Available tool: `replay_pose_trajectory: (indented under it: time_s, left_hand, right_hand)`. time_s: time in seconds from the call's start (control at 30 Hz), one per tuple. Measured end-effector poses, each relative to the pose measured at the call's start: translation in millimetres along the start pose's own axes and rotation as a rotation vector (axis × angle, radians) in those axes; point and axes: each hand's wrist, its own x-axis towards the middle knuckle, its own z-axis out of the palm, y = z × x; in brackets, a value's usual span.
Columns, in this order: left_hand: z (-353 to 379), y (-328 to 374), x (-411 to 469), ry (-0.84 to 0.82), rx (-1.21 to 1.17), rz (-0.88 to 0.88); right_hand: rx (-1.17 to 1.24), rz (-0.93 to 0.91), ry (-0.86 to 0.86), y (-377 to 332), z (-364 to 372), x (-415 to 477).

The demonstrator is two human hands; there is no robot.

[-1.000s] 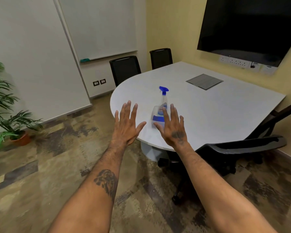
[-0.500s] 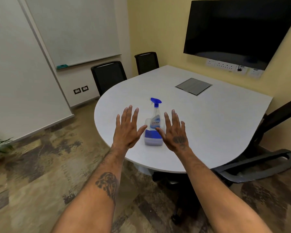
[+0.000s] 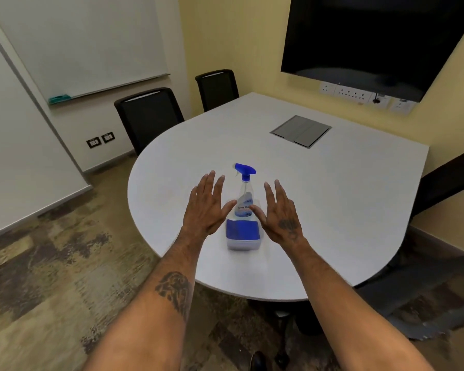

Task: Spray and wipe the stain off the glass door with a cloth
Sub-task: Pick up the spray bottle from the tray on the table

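A clear spray bottle (image 3: 243,195) with a blue trigger head stands on the white table (image 3: 332,204). A folded blue and white cloth (image 3: 242,235) lies just in front of it. My left hand (image 3: 205,207) hovers to the left of the bottle, palm down, fingers spread, holding nothing. To the right of the bottle is my right hand (image 3: 283,214), also flat with its fingers apart and empty. Both thumbs point toward the bottle's lower body without gripping it. No glass door with a stain can be made out.
Two black chairs (image 3: 149,116) stand at the table's far side and another chair (image 3: 423,295) at the right. A dark screen (image 3: 373,41) hangs on the yellow wall. A whiteboard (image 3: 86,41) is at the left. Patterned carpet (image 3: 51,277) covers the floor.
I have come closer to the table and the view has swung right, so the plant is gone. Both open hands now flank the bottle and cloth more closely.
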Motion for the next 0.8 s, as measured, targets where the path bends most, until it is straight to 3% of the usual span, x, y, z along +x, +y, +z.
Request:
replay_pose_trajectory:
  time_s: [0.5, 0.8]
  left_hand:
    - [101.7, -10.6, 125.8, -0.209, -0.028, -0.253]
    - [167.6, -27.7, 180.0, -0.388, -0.286, -0.351]
  right_hand:
    - [0.349, 0.189, -0.192, 59.7, 89.3, 138.9]
    - [0.606, 0.287, -0.251, 65.6, 122.7, 191.5]
